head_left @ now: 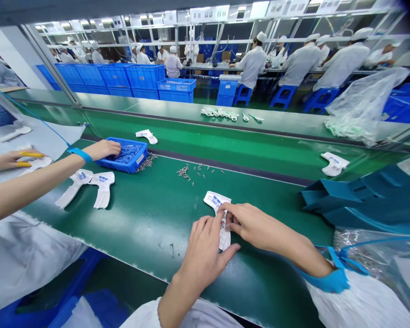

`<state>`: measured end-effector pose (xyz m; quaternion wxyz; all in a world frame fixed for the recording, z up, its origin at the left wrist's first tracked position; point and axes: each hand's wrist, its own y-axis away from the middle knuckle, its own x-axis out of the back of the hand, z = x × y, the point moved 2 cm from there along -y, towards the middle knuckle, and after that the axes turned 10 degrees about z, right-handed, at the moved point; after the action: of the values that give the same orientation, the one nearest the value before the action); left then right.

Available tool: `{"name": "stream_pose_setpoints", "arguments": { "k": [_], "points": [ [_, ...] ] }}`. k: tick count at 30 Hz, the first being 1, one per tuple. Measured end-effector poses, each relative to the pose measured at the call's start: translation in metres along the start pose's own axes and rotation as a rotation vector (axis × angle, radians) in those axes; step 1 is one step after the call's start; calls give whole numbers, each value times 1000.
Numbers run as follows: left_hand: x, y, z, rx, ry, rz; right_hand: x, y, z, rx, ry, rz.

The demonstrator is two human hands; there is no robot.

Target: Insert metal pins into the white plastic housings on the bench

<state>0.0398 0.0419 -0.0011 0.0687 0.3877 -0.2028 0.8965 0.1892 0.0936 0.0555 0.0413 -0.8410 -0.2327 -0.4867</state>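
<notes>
A white pistol-shaped plastic shell (212,198) with small blue parts in its upper end lies on the green bench in front of me. My left hand (205,248) rests over its lower part, fingers along one side and thumb on the other, steadying it. From the right, my right hand (251,225) reaches onto the same shell with fingers bent in a pinch near the blue parts. Whatever those fingertips hold is hidden. Beyond my hands, small metal pieces (183,171) are scattered on the bench.
A co-worker's hand (107,149) is in a blue bin (123,166) of small blue parts. Two white shells (102,189) lie near that arm. More shells sit on the green belt (253,152). Teal trays (358,193) and a plastic bag (376,255) are at right.
</notes>
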Motion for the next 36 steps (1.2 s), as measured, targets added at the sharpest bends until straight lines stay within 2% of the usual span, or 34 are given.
{"name": "stream_pose_setpoints", "arguments": {
  "k": [7, 10, 12, 16, 20, 24, 27, 29, 31, 34, 36],
  "points": [
    [-3, 1, -1, -2, 2, 8, -4, -1, 0, -136, 144, -5],
    [-3, 1, -1, 0, -7, 9, -4, -2, 1, -198, 127, -7],
    [-4, 1, -1, 9, -14, 14, -4, -2, 4, -188, 84, 3],
    [-2, 3, -4, 38, 10, 26, -2, 3, 14, -68, -131, 71],
    [1, 5, -4, 38, 70, 25, 4, 6, 41, -61, -334, 293],
    [5, 7, -3, 46, 108, 39, 4, 2, 80, -126, -370, 575],
    [10, 6, -2, 102, 158, 42, -1, -1, 107, -179, -359, 759],
    [17, 2, 0, 204, 253, 57, -4, 0, 118, -203, -339, 833],
    [26, -4, 2, 361, 455, 77, -5, 2, 123, -209, -328, 882],
    [41, -15, 8, 616, 925, 34, -2, 6, 125, -214, -323, 939],
    [49, -19, 13, 726, 1217, 0, -2, 7, 124, -219, -314, 945]
  ]
}}
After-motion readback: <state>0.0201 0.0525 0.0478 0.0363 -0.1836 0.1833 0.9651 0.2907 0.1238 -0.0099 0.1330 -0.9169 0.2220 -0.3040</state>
